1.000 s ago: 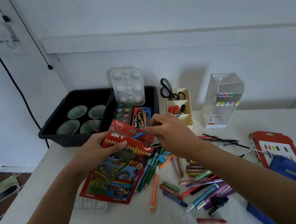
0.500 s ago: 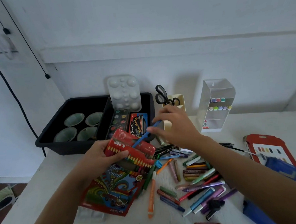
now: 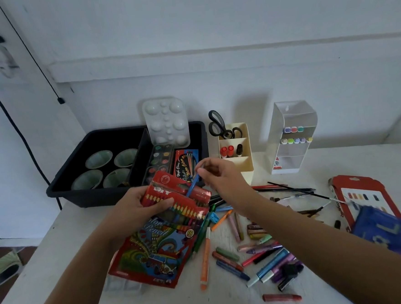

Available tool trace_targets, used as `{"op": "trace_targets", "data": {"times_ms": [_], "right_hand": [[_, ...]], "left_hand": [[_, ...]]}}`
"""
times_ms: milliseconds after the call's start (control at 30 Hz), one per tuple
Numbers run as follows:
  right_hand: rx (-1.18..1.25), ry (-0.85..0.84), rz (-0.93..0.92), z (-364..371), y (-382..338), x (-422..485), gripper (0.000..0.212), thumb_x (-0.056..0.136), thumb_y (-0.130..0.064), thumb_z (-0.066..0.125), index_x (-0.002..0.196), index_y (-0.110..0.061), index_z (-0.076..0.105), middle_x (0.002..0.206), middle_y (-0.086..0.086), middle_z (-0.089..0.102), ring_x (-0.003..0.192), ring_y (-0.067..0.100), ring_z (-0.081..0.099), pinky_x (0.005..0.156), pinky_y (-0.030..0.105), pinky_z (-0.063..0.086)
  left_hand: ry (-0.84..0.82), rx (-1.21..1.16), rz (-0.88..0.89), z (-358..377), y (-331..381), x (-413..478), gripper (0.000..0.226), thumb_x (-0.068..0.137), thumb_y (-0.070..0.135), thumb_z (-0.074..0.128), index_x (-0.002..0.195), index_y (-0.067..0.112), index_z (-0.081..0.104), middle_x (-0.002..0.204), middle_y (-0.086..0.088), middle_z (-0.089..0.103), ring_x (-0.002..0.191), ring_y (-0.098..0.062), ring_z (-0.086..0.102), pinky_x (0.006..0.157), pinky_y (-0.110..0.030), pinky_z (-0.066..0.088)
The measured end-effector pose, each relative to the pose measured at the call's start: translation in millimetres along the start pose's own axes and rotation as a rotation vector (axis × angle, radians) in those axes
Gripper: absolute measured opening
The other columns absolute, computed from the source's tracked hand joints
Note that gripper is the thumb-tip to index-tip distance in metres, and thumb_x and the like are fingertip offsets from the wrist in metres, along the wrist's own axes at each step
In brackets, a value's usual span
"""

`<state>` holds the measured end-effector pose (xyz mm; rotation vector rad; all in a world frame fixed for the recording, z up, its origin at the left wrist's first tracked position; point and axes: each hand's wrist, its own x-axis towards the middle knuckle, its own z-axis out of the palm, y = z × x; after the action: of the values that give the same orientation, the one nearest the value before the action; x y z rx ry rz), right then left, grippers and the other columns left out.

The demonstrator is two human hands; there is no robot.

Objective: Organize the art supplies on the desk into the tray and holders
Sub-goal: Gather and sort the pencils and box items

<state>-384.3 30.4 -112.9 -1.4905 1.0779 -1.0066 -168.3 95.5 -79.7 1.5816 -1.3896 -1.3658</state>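
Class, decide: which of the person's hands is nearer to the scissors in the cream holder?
Right. The right hand, pinching a blue pencil, is just in front of the scissors; the left hand, holding a red pencil box, lies farther forward and left.

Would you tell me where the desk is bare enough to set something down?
Bare desk lies left of the large pencil pack, in front of the black tray, and right of the clear holder. The loose markers crowd the middle.

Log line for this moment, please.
left hand: grips red pencil box | right hand: pinches blue pencil at box | desk: markers loose
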Motion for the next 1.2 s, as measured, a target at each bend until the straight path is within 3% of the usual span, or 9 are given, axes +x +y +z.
{"op": "trace_targets", "data": {"times_ms": [100,267,433,533,700,833,967,1100,1200], "right_hand": [[-0.133,0.009,-0.076,-0.6,1.6,-0.6,0.013,0.099,-0.012,0.058,0.092,-0.017,0.067,0.09,0.007,0.068,0.089,0.024,0.064,0.082,0.04,0.056],[-0.212,-0.001,-0.134,1.2,5.5,-10.6,0.012,0.09,-0.022,0.074,0.102,-0.021,0.072,0.09,-0.002,0.068,0.086,0.013,0.062,0.077,0.028,0.054],[-0.206,0.196,-0.242,4.1,0.8,-16.0,0.025,0.079,-0.025,0.084,0.1,-0.019,0.071,0.091,-0.009,0.069,0.087,0.008,0.061,0.074,0.012,0.045],[-0.274,0.224,-0.254,0.8,2.1,-16.0,0.023,0.076,-0.032,0.086,0.094,-0.023,0.074,0.092,-0.012,0.07,0.094,0.007,0.059,0.078,0.015,0.043],[-0.479,0.193,-0.381,-0.8,10.4,-21.4,0.027,0.089,-0.044,0.068,0.101,-0.023,0.078,0.105,-0.015,0.063,0.107,0.006,0.05,0.095,0.03,0.041],[-0.783,0.091,-0.52,0.1,16.9,-26.6,0.04,0.097,-0.051,0.051,0.111,-0.022,0.075,0.119,-0.007,0.056,0.114,0.013,0.045,0.097,0.037,0.038],[-0.373,-0.097,-0.188,-5.4,6.6,-18.8,0.032,0.1,-0.041,0.051,0.101,-0.021,0.076,0.111,-0.008,0.056,0.105,0.004,0.05,0.092,0.025,0.046],[-0.078,0.106,-0.089,-24.6,11.1,-13.2,0.036,0.105,-0.03,0.046,0.091,-0.008,0.071,0.084,0.013,0.067,0.072,0.013,0.059,0.068,0.024,0.048],[-0.106,0.184,-0.041,-31.2,31.5,-13.6,0.035,0.105,-0.022,0.048,0.082,-0.003,0.065,0.072,0.016,0.065,0.058,0.02,0.057,0.06,0.038,0.05]], "left_hand": [[0.022,-0.013,0.02,-1.7,1.9,0.4,0.026,0.09,0.024,0.072,0.109,0.007,0.07,0.096,-0.01,0.079,0.088,-0.027,0.077,0.079,-0.041,0.06],[0.024,-0.07,0.018,-1.5,1.2,0.5,0.026,0.09,0.022,0.071,0.111,0.006,0.069,0.098,-0.012,0.078,0.088,-0.029,0.077,0.073,-0.038,0.061],[0.049,-0.17,0.019,0.8,-0.5,2.6,0.026,0.089,0.02,0.071,0.11,0.005,0.067,0.1,-0.014,0.078,0.089,-0.033,0.076,0.076,-0.045,0.061],[0.049,-0.188,0.025,2.1,-1.6,4.0,0.027,0.088,0.02,0.071,0.11,0.005,0.067,0.099,-0.014,0.078,0.089,-0.034,0.076,0.077,-0.046,0.06],[0.055,-0.22,0.025,3.2,-4.1,6.1,0.025,0.09,0.02,0.069,0.111,0.007,0.067,0.1,-0.014,0.077,0.09,-0.035,0.076,0.075,-0.045,0.062],[0.064,-0.219,0.018,1.5,-7.2,7.0,0.026,0.091,0.021,0.069,0.112,0.005,0.066,0.1,-0.015,0.077,0.089,-0.035,0.076,0.074,-0.044,0.063],[0.094,-0.235,0.001,-2.7,-11.3,3.7,0.028,0.089,0.021,0.07,0.112,0.006,0.066,0.101,-0.015,0.077,0.089,-0.035,0.076,0.076,-0.045,0.061],[0.169,-0.274,-0.005,-12.9,-15.2,-0.4,0.03,0.088,0.022,0.07,0.113,0.006,0.066,0.101,-0.015,0.077,0.089,-0.036,0.076,0.069,-0.039,0.064],[0.214,-0.298,-0.022,-18.0,-19.7,-1.6,0.029,0.088,0.022,0.07,0.112,0.006,0.066,0.099,-0.015,0.078,0.086,-0.034,0.076,0.064,-0.037,0.063]]}}
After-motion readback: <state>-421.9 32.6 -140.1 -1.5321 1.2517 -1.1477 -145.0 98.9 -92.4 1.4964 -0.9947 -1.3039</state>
